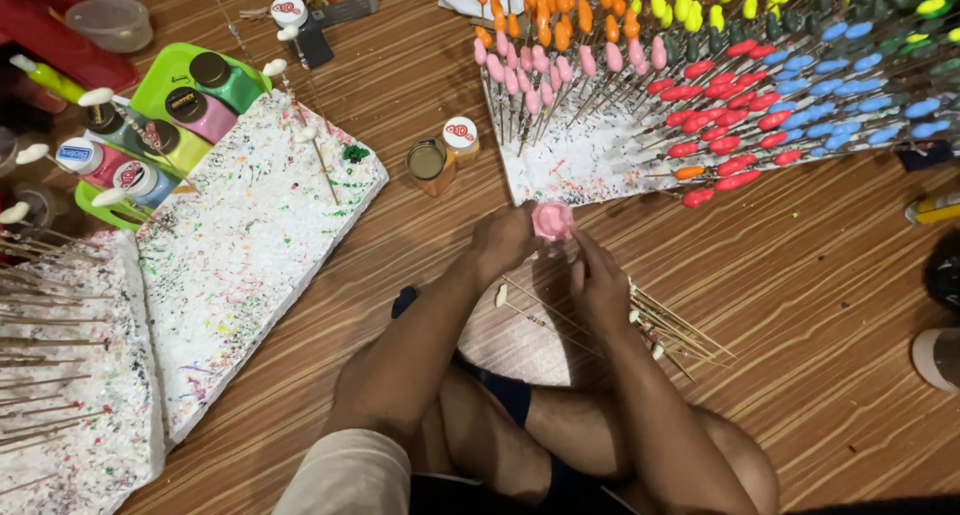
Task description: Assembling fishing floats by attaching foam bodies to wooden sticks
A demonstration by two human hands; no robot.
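The person sits cross-legged on a wood-grain floor, and both hands meet at a small pink paint pot held just above the lap. The left hand curls around the pot's left side, fingers closed on it. The right hand comes up from just below and right of the pot, its fingers bent toward it; whether it grips a stick or only touches the pot, I cannot tell. The pot is thus nearer the left hand, lying up and left of the right.

Just below the pot, a bundle of thin wooden skewers with pale unpainted tips lies on the floor, long axes running from the right hand toward the lower right. Just above the pot stands a paint-speckled white foam board stuck with skewers bearing pink, orange, red, blue, yellow and green tips. An open orange paint pot sits up and left of the pink pot. Farther left lie another speckled foam slab and a green tray of paint bottles.
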